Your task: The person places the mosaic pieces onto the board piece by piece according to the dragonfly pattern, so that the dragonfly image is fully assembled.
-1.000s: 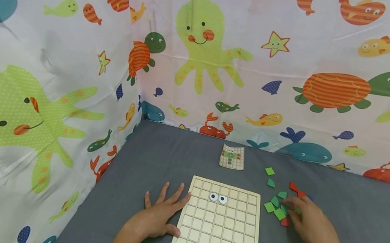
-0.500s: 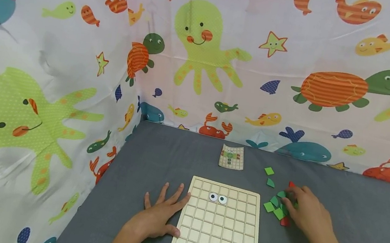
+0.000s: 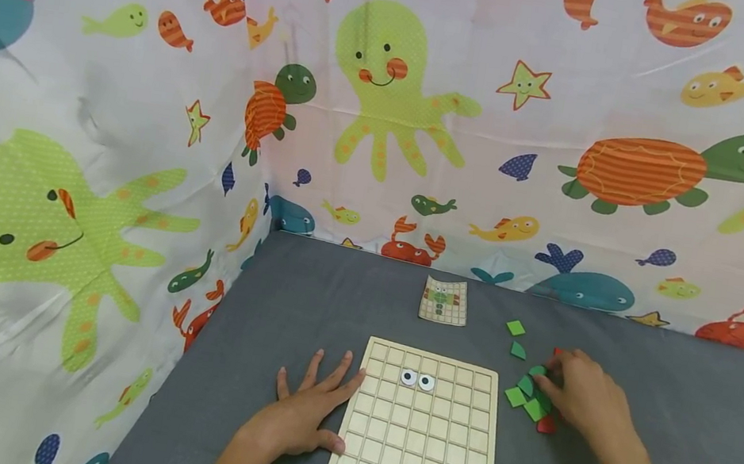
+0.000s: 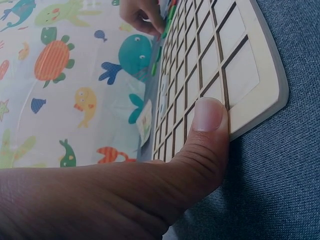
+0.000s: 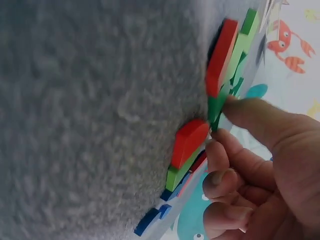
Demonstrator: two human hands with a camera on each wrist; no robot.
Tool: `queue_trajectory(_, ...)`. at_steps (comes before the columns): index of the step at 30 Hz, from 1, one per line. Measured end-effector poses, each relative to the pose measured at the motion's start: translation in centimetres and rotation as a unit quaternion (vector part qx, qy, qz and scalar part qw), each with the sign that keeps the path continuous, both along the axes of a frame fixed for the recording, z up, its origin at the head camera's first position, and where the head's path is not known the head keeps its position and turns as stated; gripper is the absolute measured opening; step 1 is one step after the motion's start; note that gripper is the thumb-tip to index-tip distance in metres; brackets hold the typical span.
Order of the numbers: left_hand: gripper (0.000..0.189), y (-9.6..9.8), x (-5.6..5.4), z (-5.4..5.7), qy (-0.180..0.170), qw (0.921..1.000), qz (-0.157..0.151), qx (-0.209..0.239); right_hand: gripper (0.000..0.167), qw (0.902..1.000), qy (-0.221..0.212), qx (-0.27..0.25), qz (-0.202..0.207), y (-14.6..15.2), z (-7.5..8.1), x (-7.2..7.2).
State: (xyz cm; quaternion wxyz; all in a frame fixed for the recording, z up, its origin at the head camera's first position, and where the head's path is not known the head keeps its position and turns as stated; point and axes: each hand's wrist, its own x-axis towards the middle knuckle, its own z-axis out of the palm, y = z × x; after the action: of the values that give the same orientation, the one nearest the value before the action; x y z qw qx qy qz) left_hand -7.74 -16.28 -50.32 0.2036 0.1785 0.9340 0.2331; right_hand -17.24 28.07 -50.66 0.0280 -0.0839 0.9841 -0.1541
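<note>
My left hand [image 3: 299,416] lies with fingers spread beside the wooden grid board [image 3: 419,439]. Its thumb [image 4: 207,117] presses on the board's left edge. Two googly eye pieces, one of them the left eye [image 3: 408,377], sit side by side in the board's upper cells. Over the pile of small coloured tiles at the right is my right hand [image 3: 589,393]. In the right wrist view, its thumb and index finger pinch a dark green tile [image 5: 217,106] among the others, while the remaining fingers curl in. A red tile [image 5: 191,142] lies close beside the fingertips.
A small pattern card [image 3: 444,301] stands behind the board. Apart from the pile, a light green square tile [image 3: 515,328] and a dark green tile [image 3: 518,351] lie farther back. Blue pieces [image 5: 150,220] rest past the right hand. A printed curtain [image 3: 419,111] rises behind the grey table.
My right hand has shifted farther back over the pile and slightly left, covering red tiles that showed before. The left hand and the board have stayed in place.
</note>
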Motion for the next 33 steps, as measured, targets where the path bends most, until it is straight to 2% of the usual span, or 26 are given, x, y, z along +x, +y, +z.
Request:
queue_trajectory(8, 0.106, 0.0, 0.0, 0.0, -0.006, 1.0, -0.001, -0.002, 0.039, 0.9995, -0.022, 0.021, 0.008, 0.4, 0.3, -0.8)
queue_trajectory(11, 0.106, 0.0, 0.0, 0.1, -0.005, 1.0, -0.002, -0.002, 0.042, 0.9996, -0.011, 0.017, 0.018, -0.1, 0.7, -0.6)
queue_trajectory(16, 0.107, -0.1, 0.1, 0.2, -0.001, 1.0, -0.003, -0.004, 0.036, 0.9971, 0.031, -0.017, 0.068, -2.3, 1.8, 0.5)
queue_trajectory(22, 0.106, -0.1, 0.0, 0.1, -0.001, 1.0, -0.002, -0.006, 0.024, 0.9866, 0.077, -0.045, 0.137, -6.0, 2.5, 1.7)
queue_trajectory(33, 0.106, -0.1, 0.0, -0.1, 0.0, 1.0, 0.002, -0.009, 0.025, 0.9692, 0.09, -0.055, 0.222, -11.1, 1.7, 2.6)
